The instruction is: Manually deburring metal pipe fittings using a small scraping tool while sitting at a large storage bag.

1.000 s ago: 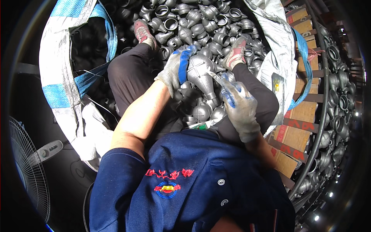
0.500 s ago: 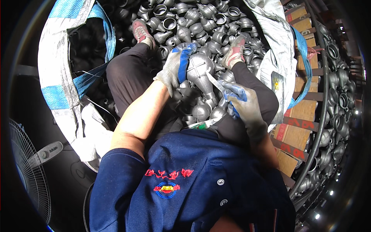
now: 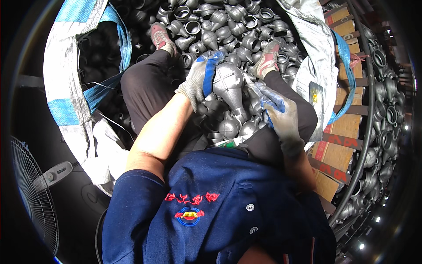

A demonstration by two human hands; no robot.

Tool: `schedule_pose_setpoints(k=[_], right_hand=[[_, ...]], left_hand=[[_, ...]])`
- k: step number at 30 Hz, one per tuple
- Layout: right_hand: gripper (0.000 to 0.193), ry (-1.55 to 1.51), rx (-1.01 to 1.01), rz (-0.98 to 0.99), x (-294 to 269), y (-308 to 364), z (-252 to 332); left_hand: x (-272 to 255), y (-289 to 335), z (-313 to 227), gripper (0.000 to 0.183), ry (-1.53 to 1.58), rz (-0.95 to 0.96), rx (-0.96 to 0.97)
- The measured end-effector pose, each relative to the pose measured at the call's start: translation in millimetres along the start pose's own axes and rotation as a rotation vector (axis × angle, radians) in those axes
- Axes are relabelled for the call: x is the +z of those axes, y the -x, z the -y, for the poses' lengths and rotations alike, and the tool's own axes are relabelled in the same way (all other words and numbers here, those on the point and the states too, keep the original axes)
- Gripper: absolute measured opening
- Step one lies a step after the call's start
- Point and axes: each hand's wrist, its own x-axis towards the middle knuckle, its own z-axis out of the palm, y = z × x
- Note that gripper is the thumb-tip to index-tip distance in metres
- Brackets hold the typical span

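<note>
1. One slim pale tool point(image 3: 251, 83) is pinched in the fingers of the right hand point(image 3: 283, 115), right of frame centre; tip beside the workpiece, contact not discernible.
2. A grey bulb-shaped casting point(image 3: 229, 83), just above frame centre, is gripped at its upper left by the left hand point(image 3: 200, 79), fingers wrapped around it. Long axis: steep, tilted slightly; round end toward the top, neck toward the bottom and slightly right.
3. Progress: judged mid-work on this piece; completed portion cannot be determined.
4. Similar castings point(image 3: 217, 37) are heaped at upper centre; whether worked or unworked cannot be told.
</note>
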Motion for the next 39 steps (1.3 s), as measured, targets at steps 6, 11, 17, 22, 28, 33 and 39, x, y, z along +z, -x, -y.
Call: schedule_pose_setpoints(k=[6,11,17,22,28,33,39], right_hand=[[0.03,0.239,-0.114,-0.039,9,3,16],[0.033,0.369,-0.2,-0.039,11,9,25],[0.031,0.421,-0.207,-0.078,10,6,32],[0.045,0.498,-0.266,-0.016,10,10,22],[0.042,0.421,-0.252,-0.065,10,7,27],[0.036,0.387,-0.213,-0.026,8,8,24],[0.031,0.217,-0.144,-0.012,8,7,13]], left_hand=[[0,5,-2,0.028,0.034,0.005,0.131],[-1,5,-6,0.024,-0.04,0.01,0.056],[0,7,-11,0.019,-0.105,0.002,0.089],[2,5,-10,0.017,0.173,-0.043,-0.116],[0,1,-4,0.017,0.475,-0.079,-0.248],[0,4,-1,0.017,0.01,-0.005,0.113],[-1,1,7,0.034,-0.035,-0.009,0.25]])
